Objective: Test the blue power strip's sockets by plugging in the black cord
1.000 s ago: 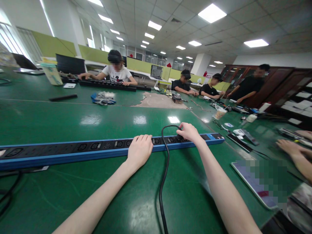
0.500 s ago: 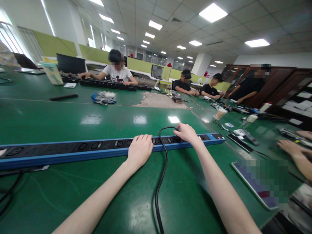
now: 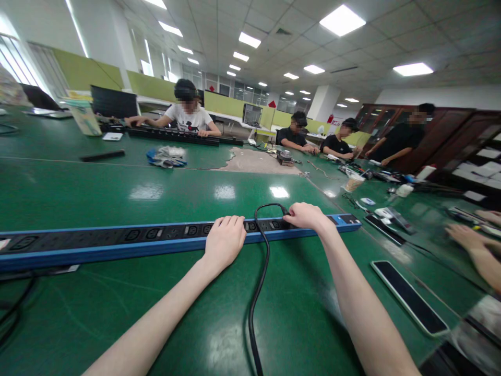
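Observation:
A long blue and black power strip (image 3: pixel 148 250), with a row of sockets on its top face, lies across the green table. My left hand (image 3: pixel 226 242) is laid over its middle and grips it, fingers curled over the far side. Farther right along the strip, my right hand (image 3: pixel 307 215) pinches a black plug (image 3: pixel 286 211) at a socket; the fingers partly hide it, and I cannot tell how deep it sits. From the plug a black power cord (image 3: pixel 254 300) loops back over the strip between my hands and runs down toward me.
A phone (image 3: pixel 409 295) lies at the right, near a co-worker's hand (image 3: pixel 465 237). Beyond the strip are gloves (image 3: pixel 166 156), a dark bar (image 3: pixel 102 155) and a drink cup (image 3: pixel 354 181). Several people sit or stand around the far side. More cable (image 3: pixel 19 308) lies at the left.
My right hand has shifted slightly right and down, its wrist more bent, still at the plug. My left hand and the strip have stayed put. The phone's screen now looks dark.

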`<state>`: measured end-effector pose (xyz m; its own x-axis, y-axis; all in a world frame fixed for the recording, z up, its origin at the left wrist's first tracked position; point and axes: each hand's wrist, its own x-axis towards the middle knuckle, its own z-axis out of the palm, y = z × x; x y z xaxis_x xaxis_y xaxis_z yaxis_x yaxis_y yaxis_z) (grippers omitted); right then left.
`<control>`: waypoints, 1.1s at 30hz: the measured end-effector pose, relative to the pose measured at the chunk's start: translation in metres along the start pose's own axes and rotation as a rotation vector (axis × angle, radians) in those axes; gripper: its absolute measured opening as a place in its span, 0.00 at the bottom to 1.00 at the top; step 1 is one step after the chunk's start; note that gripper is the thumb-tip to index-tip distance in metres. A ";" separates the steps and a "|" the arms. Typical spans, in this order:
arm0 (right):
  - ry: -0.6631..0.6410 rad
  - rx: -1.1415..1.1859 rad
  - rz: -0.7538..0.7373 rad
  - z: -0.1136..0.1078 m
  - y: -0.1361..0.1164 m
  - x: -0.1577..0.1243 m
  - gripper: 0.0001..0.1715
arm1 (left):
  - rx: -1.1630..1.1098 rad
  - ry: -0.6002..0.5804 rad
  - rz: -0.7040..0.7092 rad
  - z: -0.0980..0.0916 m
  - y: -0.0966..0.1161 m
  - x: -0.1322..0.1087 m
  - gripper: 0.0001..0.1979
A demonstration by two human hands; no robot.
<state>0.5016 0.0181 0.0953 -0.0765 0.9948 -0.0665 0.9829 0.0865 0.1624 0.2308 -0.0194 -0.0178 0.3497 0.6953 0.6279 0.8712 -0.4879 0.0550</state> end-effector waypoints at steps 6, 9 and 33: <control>-0.025 -0.002 0.016 0.002 0.001 0.004 0.24 | 0.013 0.002 -0.011 0.001 0.000 0.000 0.18; 0.000 -0.005 0.017 0.006 -0.001 0.000 0.24 | 0.000 0.003 -0.013 0.001 0.000 0.000 0.18; 0.096 0.103 0.116 0.026 -0.005 0.010 0.30 | -0.004 0.026 0.009 0.002 -0.001 0.001 0.18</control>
<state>0.5002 0.0264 0.0678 0.0278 0.9988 0.0415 0.9976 -0.0303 0.0619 0.2304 -0.0172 -0.0191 0.3489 0.6767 0.6483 0.8665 -0.4965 0.0520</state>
